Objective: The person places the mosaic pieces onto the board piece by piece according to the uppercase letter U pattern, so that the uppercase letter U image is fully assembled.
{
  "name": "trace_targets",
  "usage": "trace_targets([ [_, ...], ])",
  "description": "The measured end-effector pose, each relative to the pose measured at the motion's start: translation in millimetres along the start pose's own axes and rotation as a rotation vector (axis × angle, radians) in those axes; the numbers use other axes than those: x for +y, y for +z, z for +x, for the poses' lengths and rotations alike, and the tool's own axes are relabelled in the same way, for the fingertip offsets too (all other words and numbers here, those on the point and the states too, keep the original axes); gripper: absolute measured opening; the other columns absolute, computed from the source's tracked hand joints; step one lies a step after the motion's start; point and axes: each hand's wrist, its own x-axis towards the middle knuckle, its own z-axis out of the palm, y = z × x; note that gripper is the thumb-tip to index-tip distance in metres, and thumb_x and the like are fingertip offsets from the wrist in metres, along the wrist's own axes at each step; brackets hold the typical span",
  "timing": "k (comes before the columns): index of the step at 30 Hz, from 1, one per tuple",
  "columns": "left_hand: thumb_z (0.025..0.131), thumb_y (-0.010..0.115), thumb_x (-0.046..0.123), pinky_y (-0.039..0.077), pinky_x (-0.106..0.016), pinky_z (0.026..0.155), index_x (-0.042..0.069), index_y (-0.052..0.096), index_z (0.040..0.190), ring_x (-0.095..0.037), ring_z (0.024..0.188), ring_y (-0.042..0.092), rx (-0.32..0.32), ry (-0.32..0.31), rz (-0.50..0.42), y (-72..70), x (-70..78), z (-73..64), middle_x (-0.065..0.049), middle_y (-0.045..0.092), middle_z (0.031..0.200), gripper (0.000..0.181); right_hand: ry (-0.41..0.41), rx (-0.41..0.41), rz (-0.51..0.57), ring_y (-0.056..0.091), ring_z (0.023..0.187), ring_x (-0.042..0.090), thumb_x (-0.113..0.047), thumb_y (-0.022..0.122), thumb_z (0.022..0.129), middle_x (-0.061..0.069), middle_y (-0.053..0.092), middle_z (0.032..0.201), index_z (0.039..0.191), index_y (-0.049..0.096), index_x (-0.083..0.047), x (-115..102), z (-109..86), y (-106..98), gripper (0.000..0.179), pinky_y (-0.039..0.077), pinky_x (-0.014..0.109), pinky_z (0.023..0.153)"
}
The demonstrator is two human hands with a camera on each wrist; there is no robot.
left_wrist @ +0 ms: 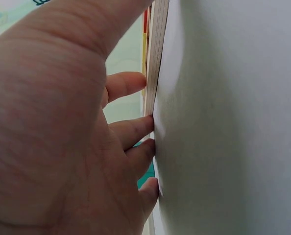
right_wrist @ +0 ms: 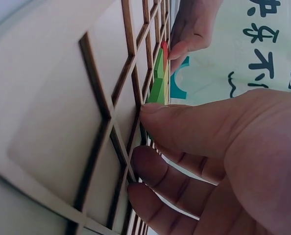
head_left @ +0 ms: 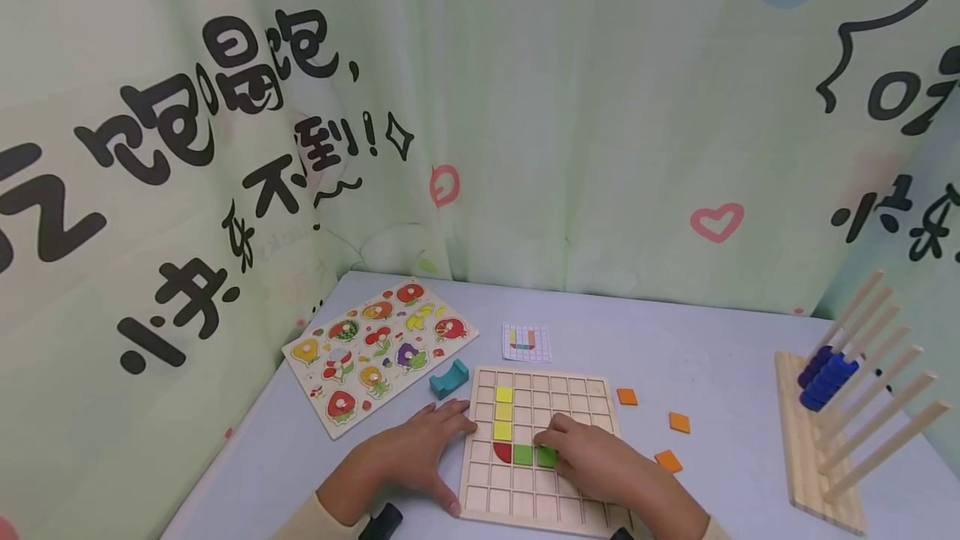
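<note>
Nearest the right-wrist camera, the bare right hand [head_left: 588, 458] holds a flat green square tile [head_left: 547, 457] in a narrow pinch, which seems to suit so thin a piece. It lies at the fingertips, ten o'clock from the palm, over a pale gridded wooden board [head_left: 525, 480]. Fingers wide, the bare left hand [head_left: 420, 450] touches the board's nine-o'clock edge, probably to steady it.

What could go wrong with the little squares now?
The right hand pinches a green square, which might not settle flat in its slot. If the left hand at the edge pushes, the board could slide. The right arm might knock the nearest orange square, lying loose on the table.
</note>
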Motion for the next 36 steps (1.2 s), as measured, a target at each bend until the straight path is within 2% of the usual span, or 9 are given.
trace_targets([
  [8,0.054,0.078,0.073,0.016,-0.046,0.117,0.034,0.048,0.138,-0.014,0.145,0.017,0.001,0.002,-0.005,0.7,0.0,0.7,0.005,0.029,0.157,0.098,-0.023,0.005,-0.020,0.046,0.073,0.003,-0.010,0.068,0.087,-0.011,0.051,0.093,0.115,0.069,-0.015,0.3,0.4,0.9,0.028,0.049,0.026,0.069],
  [20,0.054,0.078,0.073,0.017,-0.047,0.117,0.033,0.048,0.137,-0.015,0.145,0.018,0.017,0.024,-0.002,-2.1,-0.1,-1.8,0.004,0.029,0.157,0.098,-0.018,0.015,0.016,0.045,0.070,0.004,-0.021,0.071,0.088,-0.011,0.051,0.093,0.114,0.070,-0.015,0.6,1.7,-0.4,0.027,0.046,0.025,0.065],
  [27,0.054,0.078,0.073,0.017,-0.047,0.117,0.033,0.048,0.137,-0.015,0.146,0.018,0.018,0.026,-0.002,-2.0,-0.3,-1.8,0.004,0.028,0.157,0.098,-0.004,0.036,0.000,0.045,0.070,0.003,-0.020,0.073,0.087,-0.012,0.051,0.091,0.111,0.071,-0.017,1.6,3.2,3.5,0.024,0.046,0.025,0.065],
  [36,0.053,0.080,0.072,0.015,-0.045,0.117,0.034,0.048,0.137,-0.013,0.145,0.017,0.004,0.001,-0.012,-2.0,1.1,-1.5,0.006,0.029,0.157,0.097,-0.001,0.038,-0.002,0.046,0.071,0.003,-0.020,0.073,0.087,-0.012,0.052,0.092,0.111,0.071,-0.016,1.2,3.4,3.6,0.024,0.049,0.027,0.067],
])
